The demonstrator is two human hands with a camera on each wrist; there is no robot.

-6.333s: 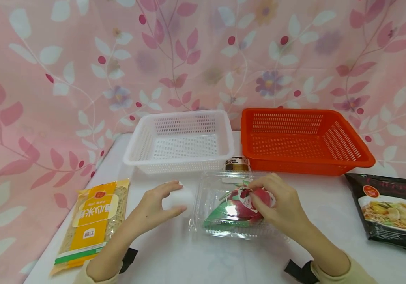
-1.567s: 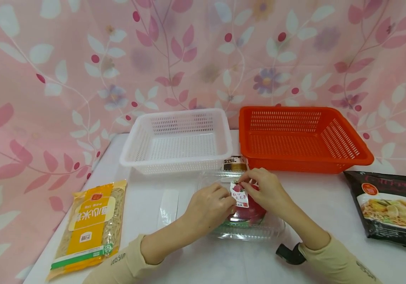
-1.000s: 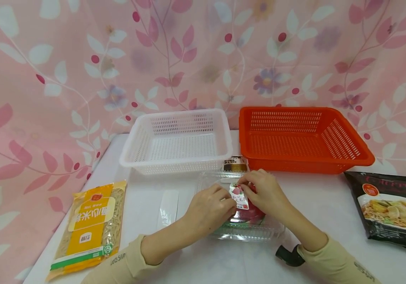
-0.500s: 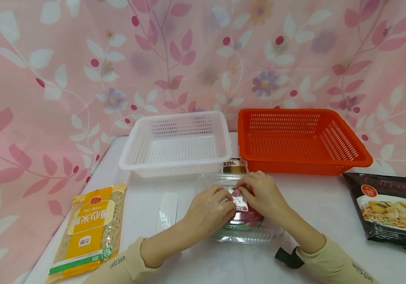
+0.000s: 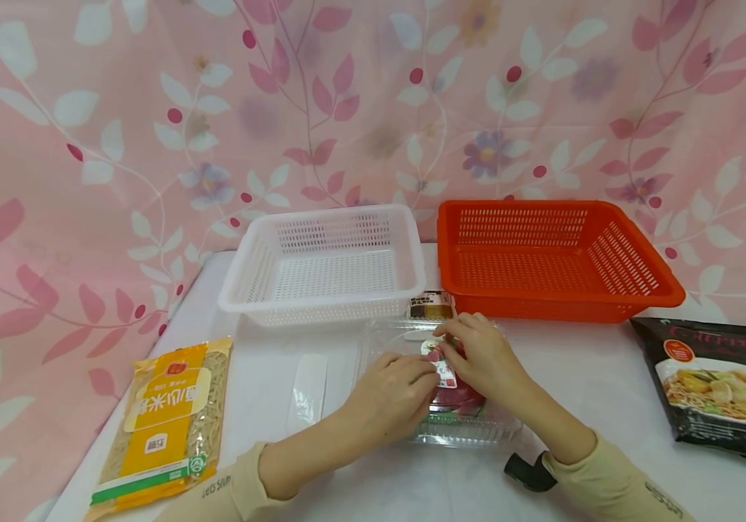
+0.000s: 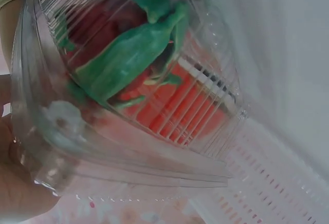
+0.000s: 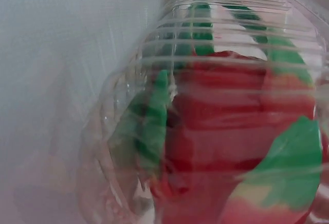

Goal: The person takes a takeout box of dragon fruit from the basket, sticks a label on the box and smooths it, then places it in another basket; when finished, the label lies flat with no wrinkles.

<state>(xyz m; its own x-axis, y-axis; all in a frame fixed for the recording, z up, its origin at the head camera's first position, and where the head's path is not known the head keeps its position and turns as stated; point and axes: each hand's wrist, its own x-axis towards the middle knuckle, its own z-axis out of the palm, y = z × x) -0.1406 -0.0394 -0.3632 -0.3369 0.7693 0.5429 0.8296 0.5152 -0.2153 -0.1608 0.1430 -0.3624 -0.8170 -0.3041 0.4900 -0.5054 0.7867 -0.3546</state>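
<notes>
A clear plastic clamshell box [image 5: 477,432] lies on the table with a dragon fruit [image 5: 460,399] inside, red with green scales. A printed label [image 5: 449,380] with a fruit picture lies over the lid. My right hand [image 5: 483,359] pinches the label's upper right part between thumb and index finger. My left hand [image 5: 395,399] is at the label's left side, fingers bent over it; whether they pinch or press I cannot tell. The left wrist view shows part of my left hand [image 6: 23,183] beside the box. In the right wrist view the fruit [image 7: 221,121] shows through the ribbed wall.
Behind stand a white basket [image 5: 320,304] and a red basket [image 5: 542,308]. A small package [image 5: 430,308] sits between them and the box. A white strip [image 5: 307,388] lies left of the box. A yellow noodle bag [image 5: 164,428] is far left, a black noodle bag [image 5: 718,384] far right.
Earlier the right hand alone pinched the label and the left hand was apart, left of the box. Both then came to the label. Just now the left fingers moved farther over the label.
</notes>
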